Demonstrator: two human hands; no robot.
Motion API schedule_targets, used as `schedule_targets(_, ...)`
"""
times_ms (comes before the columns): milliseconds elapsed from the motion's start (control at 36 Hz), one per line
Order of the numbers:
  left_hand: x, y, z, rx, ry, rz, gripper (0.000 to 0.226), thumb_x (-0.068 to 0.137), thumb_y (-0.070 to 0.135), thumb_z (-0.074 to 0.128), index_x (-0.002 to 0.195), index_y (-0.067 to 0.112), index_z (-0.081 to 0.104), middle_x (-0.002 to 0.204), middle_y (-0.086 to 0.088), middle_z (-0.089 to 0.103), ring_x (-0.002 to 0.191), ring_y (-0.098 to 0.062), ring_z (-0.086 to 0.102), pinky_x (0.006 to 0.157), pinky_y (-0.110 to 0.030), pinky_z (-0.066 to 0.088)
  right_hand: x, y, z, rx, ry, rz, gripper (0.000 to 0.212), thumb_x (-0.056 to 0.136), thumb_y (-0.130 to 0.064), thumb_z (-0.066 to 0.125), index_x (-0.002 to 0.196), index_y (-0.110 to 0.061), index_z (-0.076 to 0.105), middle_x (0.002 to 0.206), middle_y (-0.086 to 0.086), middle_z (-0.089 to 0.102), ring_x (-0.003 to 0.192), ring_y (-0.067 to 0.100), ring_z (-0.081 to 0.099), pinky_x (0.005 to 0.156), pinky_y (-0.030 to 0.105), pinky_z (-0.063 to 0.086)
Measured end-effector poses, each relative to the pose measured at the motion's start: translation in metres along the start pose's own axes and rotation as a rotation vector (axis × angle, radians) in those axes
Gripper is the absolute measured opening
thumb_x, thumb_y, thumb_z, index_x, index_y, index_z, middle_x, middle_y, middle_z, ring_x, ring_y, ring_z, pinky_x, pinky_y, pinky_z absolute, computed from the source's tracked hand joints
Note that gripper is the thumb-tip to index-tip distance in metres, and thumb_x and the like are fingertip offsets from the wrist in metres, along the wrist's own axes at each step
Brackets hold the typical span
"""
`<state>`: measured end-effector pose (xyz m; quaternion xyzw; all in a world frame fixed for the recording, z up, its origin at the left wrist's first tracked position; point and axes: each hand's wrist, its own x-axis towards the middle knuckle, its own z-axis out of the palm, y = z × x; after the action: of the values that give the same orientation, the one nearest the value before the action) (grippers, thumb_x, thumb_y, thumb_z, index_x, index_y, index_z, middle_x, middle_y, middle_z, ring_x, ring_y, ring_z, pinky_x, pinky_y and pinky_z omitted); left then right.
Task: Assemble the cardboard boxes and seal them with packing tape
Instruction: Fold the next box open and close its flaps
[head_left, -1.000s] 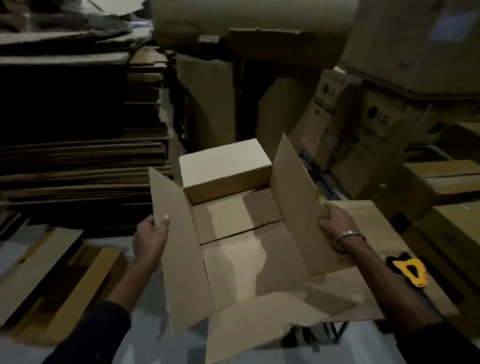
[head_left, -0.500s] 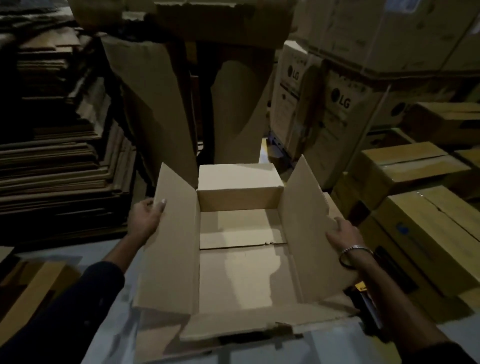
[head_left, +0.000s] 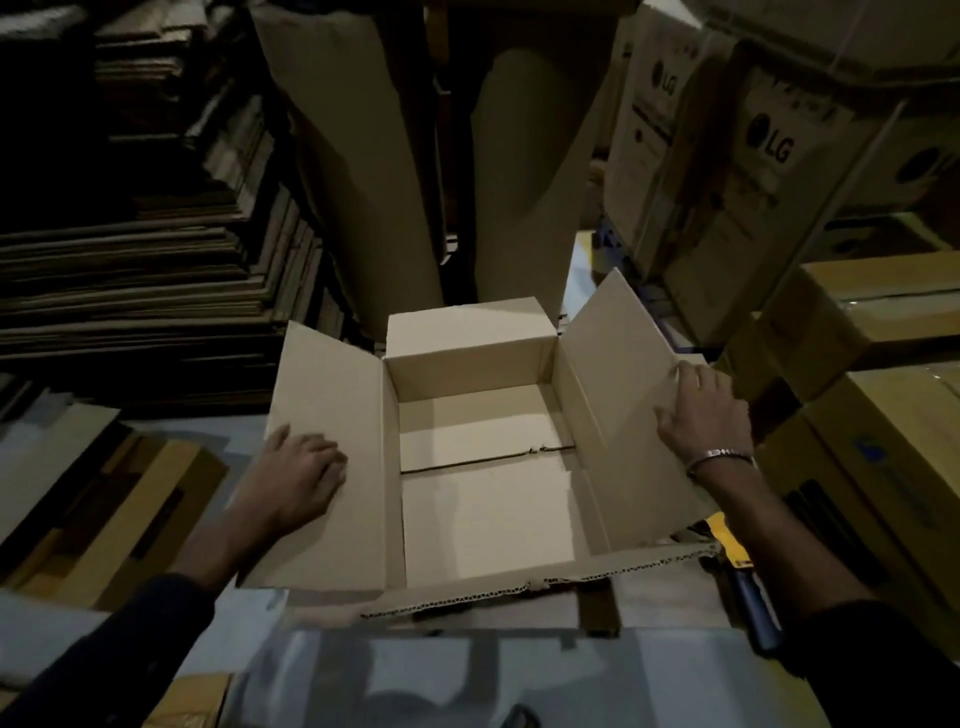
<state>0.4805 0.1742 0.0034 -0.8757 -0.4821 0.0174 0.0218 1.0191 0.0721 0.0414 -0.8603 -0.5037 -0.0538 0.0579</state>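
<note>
An open brown cardboard box (head_left: 483, 488) stands in front of me with all its top flaps spread outward and its two bottom flaps meeting along a seam inside. My left hand (head_left: 296, 473) rests palm down on the left flap, fingers slightly bent. On the raised right flap my right hand (head_left: 701, 410) lies with spread fingers, a metal bangle on its wrist. A yellow and dark tape dispenser (head_left: 737, 561) lies just right of the box, partly hidden under the right flap and my forearm.
Stacks of flattened cardboard (head_left: 135, 291) fill the left side. Upright cardboard rolls (head_left: 363, 171) stand behind the box. Printed cartons (head_left: 737, 171) and closed yellowish boxes (head_left: 883, 457) crowd the right. Flat cardboard sheets (head_left: 104, 499) lie on the floor at the left.
The box has settled squarely in front of me. My left hand moved from the left flap's outer edge onto its top face, and both side flaps now lie spread wider.
</note>
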Motion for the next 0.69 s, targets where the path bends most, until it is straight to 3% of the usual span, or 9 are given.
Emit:
schedule_targets(83, -0.034, 0.004, 0.024, -0.056, -0.136, 0.01, 0.048, 0.092, 0.056, 0.045, 0.132, 0.04, 0.067, 0.145, 0.013, 0.062, 0.146, -0.014, 0.047, 0.125, -0.054, 0.006, -0.001, 0.005, 0.005, -0.078, 0.03, -0.035, 0.069, 0.083, -0.039, 0.078, 0.14, -0.013, 0.048, 0.142, 0.016, 0.048, 0.133, 0.037, 0.041, 0.094, 0.056, 0.048)
schedule_targets(139, -0.059, 0.011, 0.04, -0.059, -0.196, 0.067, 0.055, 0.084, 0.061, 0.055, 0.137, 0.045, 0.063, 0.148, 0.012, 0.061, 0.146, -0.015, 0.048, 0.124, -0.048, -0.012, -0.004, 0.009, 0.01, -0.115, 0.024, -0.047, 0.073, 0.084, -0.038, 0.078, 0.145, -0.011, 0.047, 0.149, 0.019, 0.045, 0.139, 0.038, 0.036, 0.098, 0.059, 0.045)
schedule_targets(250, -0.097, 0.045, 0.055, -0.126, -0.232, 0.168, 0.076, 0.083, 0.089, 0.049, 0.142, 0.043, 0.06, 0.146, 0.009, 0.063, 0.14, -0.015, 0.055, 0.121, -0.05, 0.011, -0.013, 0.009, 0.026, -0.18, 0.083, -0.132, 0.055, 0.081, -0.023, 0.08, 0.13, -0.006, 0.061, 0.153, 0.024, 0.045, 0.149, 0.04, 0.029, 0.111, 0.061, 0.032)
schedule_targets(333, -0.107, 0.069, 0.061, -0.228, -0.178, 0.167, 0.084, 0.085, 0.093, 0.044, 0.145, 0.037, 0.06, 0.146, 0.008, 0.063, 0.142, -0.013, 0.053, 0.126, -0.04, 0.003, -0.021, 0.005, 0.042, -0.193, 0.132, -0.241, 0.038, 0.08, -0.008, 0.072, 0.118, -0.006, 0.067, 0.158, 0.026, 0.042, 0.157, 0.041, 0.016, 0.122, 0.062, 0.015)
schedule_targets(417, -0.098, 0.079, 0.06, -0.391, -0.11, 0.092, 0.08, 0.089, 0.086, 0.046, 0.152, 0.037, 0.052, 0.156, 0.012, 0.052, 0.149, -0.009, 0.04, 0.128, -0.033, -0.002, -0.028, -0.002, 0.055, -0.166, 0.096, -0.287, 0.043, 0.074, -0.001, 0.071, 0.117, -0.007, 0.07, 0.159, 0.026, 0.04, 0.157, 0.042, 0.015, 0.125, 0.061, 0.007)
schedule_targets(472, -0.088, 0.086, 0.052, -0.536, -0.078, 0.008, 0.076, 0.086, 0.087, 0.053, 0.145, 0.039, 0.058, 0.149, 0.014, 0.058, 0.142, -0.007, 0.047, 0.127, -0.038, 0.018, -0.027, -0.002, 0.059, -0.111, 0.008, -0.284, 0.052, 0.073, 0.001, 0.072, 0.124, -0.009, 0.07, 0.162, 0.025, 0.037, 0.158, 0.042, 0.015, 0.126, 0.06, 0.009)
schedule_targets(556, -0.072, 0.094, 0.046, -0.751, 0.061, -0.144, 0.058, 0.08, 0.079, 0.072, 0.119, 0.037, 0.069, 0.121, 0.013, 0.067, 0.114, -0.013, 0.063, 0.095, -0.042, 0.056, -0.023, 0.012, 0.07, -0.029, -0.088, -0.303, 0.049, 0.082, -0.009, 0.072, 0.131, -0.009, 0.068, 0.163, 0.026, 0.034, 0.156, 0.043, 0.02, 0.126, 0.059, 0.017)
schedule_targets(611, -0.065, 0.098, 0.05, -0.773, 0.112, -0.239, 0.066, 0.077, 0.078, 0.076, 0.125, 0.033, 0.067, 0.123, 0.009, 0.066, 0.116, -0.019, 0.063, 0.092, -0.044, 0.058, -0.025, 0.02, 0.077, -0.001, -0.074, -0.312, 0.04, 0.087, -0.016, 0.063, 0.125, -0.007, 0.071, 0.154, 0.027, 0.047, 0.15, 0.044, 0.035, 0.122, 0.061, 0.026)
schedule_targets(694, -0.052, 0.102, 0.056, -0.672, 0.094, -0.436, 0.1, 0.072, 0.087, 0.07, 0.15, 0.027, 0.052, 0.148, 0.0, 0.06, 0.142, -0.028, 0.048, 0.113, -0.05, 0.045, -0.026, 0.016, 0.08, 0.067, -0.047, -0.296, 0.029, 0.089, -0.02, 0.065, 0.115, -0.008, 0.072, 0.142, 0.025, 0.058, 0.14, 0.041, 0.046, 0.117, 0.061, 0.029)
